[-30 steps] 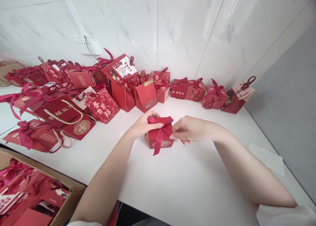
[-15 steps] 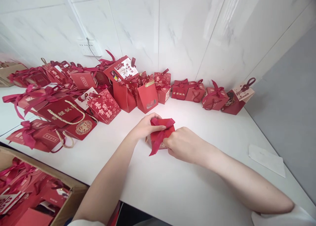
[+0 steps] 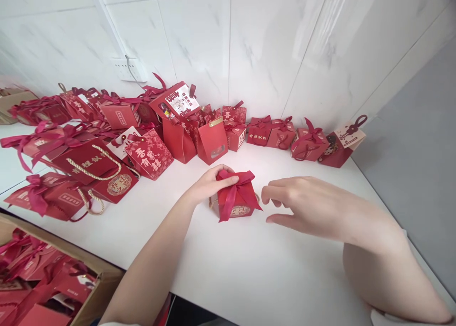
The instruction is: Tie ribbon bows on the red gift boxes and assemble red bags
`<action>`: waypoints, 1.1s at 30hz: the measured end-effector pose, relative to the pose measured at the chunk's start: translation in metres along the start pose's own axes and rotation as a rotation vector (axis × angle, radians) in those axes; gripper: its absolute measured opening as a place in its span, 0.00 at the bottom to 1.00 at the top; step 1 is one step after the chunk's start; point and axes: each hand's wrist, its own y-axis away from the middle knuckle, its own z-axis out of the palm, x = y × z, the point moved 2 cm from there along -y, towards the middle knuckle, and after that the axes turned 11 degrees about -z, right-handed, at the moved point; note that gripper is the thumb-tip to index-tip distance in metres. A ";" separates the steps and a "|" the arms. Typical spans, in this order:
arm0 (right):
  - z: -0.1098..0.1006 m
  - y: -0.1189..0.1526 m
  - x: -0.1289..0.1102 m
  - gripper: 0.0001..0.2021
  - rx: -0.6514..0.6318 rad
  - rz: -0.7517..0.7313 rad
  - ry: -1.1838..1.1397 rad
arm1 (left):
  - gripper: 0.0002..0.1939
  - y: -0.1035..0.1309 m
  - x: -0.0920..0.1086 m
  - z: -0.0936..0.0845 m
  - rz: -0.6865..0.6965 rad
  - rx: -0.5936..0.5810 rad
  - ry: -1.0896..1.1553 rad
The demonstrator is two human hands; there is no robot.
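A small red gift box [image 3: 245, 191] with a gold emblem on its front stands on the white table. Dark pink ribbon [image 3: 231, 198] is tied in a bow across its top, with tails hanging over the front and right side. My left hand [image 3: 213, 182] grips the box from its left, thumb on top by the bow; the other fingers are partly hidden behind it. To the right of the box, apart from it, my right hand [image 3: 302, 200] hovers with bent, parted fingers and nothing in them. Bits of twisted cord handle show at the box's sides.
Several red gift boxes [image 3: 149, 155] crowd the left of the white table [image 3: 263, 274]. More boxes [image 3: 309, 143] line the tiled wall. A cardboard carton [image 3: 107, 278] full of red boxes stands at lower left. A grey panel [image 3: 416, 160] bounds the right side.
My right hand has let go of the ribbon and moved right, its fingers opening. The bow and the box's front now show. My left hand stays on the box.
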 end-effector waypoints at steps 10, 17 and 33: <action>0.015 -0.022 0.061 0.22 -0.096 0.351 -0.198 | 0.25 0.012 0.009 -0.031 0.154 0.094 -0.127; 0.048 -0.042 0.089 0.52 -0.178 0.022 -0.625 | 0.66 0.019 0.000 -0.028 0.147 -0.187 -0.396; 0.016 -0.041 0.072 0.45 0.466 -0.161 -0.063 | 0.51 0.018 0.019 -0.021 0.653 0.419 -0.607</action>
